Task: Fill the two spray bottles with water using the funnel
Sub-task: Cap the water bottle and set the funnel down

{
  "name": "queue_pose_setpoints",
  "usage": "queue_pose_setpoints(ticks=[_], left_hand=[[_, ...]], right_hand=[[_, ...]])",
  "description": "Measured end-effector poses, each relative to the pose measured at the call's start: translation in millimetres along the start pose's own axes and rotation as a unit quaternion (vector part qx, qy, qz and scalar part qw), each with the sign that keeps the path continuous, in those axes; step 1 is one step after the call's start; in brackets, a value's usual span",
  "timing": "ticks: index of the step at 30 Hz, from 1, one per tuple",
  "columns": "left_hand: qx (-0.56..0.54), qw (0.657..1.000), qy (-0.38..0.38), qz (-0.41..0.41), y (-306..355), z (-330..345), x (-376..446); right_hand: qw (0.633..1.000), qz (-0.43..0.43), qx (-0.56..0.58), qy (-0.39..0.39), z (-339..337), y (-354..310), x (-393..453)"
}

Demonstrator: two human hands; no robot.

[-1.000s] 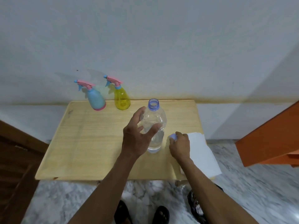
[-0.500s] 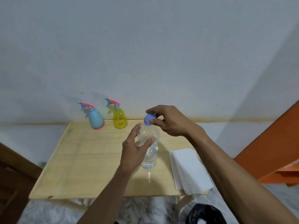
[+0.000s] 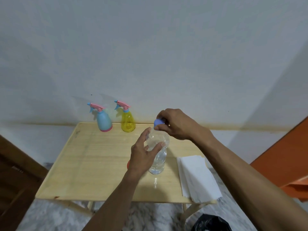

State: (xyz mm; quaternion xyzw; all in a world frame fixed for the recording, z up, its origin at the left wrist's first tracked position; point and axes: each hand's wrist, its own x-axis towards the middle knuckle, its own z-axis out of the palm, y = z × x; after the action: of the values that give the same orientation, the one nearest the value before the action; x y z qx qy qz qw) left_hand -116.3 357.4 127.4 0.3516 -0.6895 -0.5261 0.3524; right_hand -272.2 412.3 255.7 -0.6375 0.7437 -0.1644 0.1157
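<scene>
Water fills only the lower part of a clear plastic bottle (image 3: 158, 157) that stands upright near the middle of a pale wooden desk (image 3: 93, 164). The left hand (image 3: 143, 159) wraps around the bottle's side, thumb on the near face and fingers curled round the far one, holding it steady. The right hand (image 3: 176, 124) reaches in from the right and pinches the blue cap (image 3: 158, 122) at the top of the bottle's neck between thumb and fingertips; whether the cap is screwed on or only resting there cannot be told. At the back edge of the desk, close to the white wall (image 3: 150, 55), two spray bottles stand upright just beside each other: a blue spray bottle (image 3: 104, 121) on the left and a yellow spray bottle (image 3: 128, 122) on the right, both with pink trigger heads pointing left. A small orange thing (image 3: 128, 164) peeks out from behind the left wrist, too hidden to identify. A folded white cloth (image 3: 196, 177) lies flat on the right part of the desk, its near corner hanging over the front edge. Below the desk is a grey marbled floor (image 3: 50, 215), and a black bag (image 3: 211, 222) shows at the bottom edge.
</scene>
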Motion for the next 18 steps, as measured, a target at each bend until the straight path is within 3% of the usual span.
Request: queue_pose_setpoints(ticks=[8,14,18], left_hand=[[-0.001,1.000,0.004,-0.001,-0.4,0.7,-0.9],[0.011,1.000,0.007,0.006,1.9,0.8,-1.7],[0.007,1.000,0.004,0.006,2.1,-0.7,-2.0]], right_hand=[[0.995,-0.048,-0.045,-0.070,-12.4,-3.6,3.7],[0.996,0.023,-0.076,-0.030,-1.3,-10.1,6.3],[0.997,0.001,-0.053,-0.047,-7.4,-8.4,4.3]])
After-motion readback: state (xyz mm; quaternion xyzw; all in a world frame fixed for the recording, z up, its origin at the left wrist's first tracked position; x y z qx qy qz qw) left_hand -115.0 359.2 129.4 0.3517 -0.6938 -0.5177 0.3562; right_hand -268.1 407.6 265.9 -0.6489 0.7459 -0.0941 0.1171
